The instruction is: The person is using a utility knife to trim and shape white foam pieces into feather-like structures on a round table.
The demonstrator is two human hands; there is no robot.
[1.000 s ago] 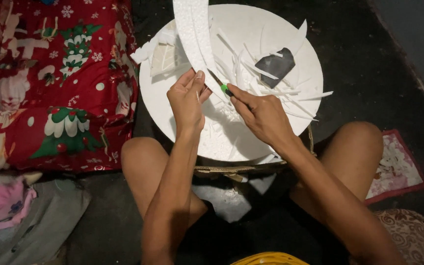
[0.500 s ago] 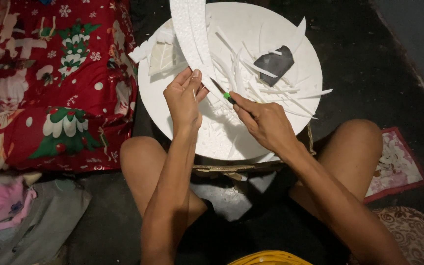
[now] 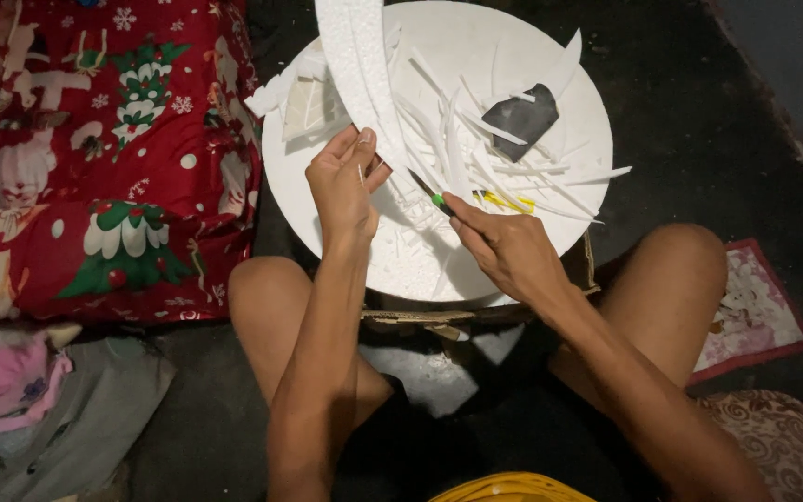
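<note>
Foam strip (image 3: pixel 357 65): a long, curved white piece that runs from the far edge of the view down to the left hand (image 3: pixel 344 186), over the left part of a round white board (image 3: pixel 504 56). The left hand's fingers are closed on the strip's near end, thumb on one face and fingers on the other. The right hand (image 3: pixel 504 251) is wrapped around a knife (image 3: pixel 425 191) with a green collar, its dark blade pointing up and left toward the strip's near end; whether the edge is touching the foam I cannot tell.

The strip looks very light and stiff but brittle. It should snap or crumble if bent hard and dent under a tight pinch, so a hold close to the worked spot, flat on both faces, seems right. Its surface looks dry and rough, not slippery.

The board serves as a work top, resting on a cardboard box (image 3: pixel 420 316) between the person's knees. On it lie many thin white slivers (image 3: pixel 476 158), a dark grey flat piece (image 3: pixel 524 116) at far right, some yellow scraps (image 3: pixel 504 200) near the right hand, and blocky white offcuts (image 3: pixel 304 102) at far left. The box's inside is hidden.

A red patterned cloth (image 3: pixel 95 158) lies left, a small mat (image 3: pixel 755 307) with white crumbs right, and a yellow rim (image 3: pixel 513 488) shows at the near edge.
</note>
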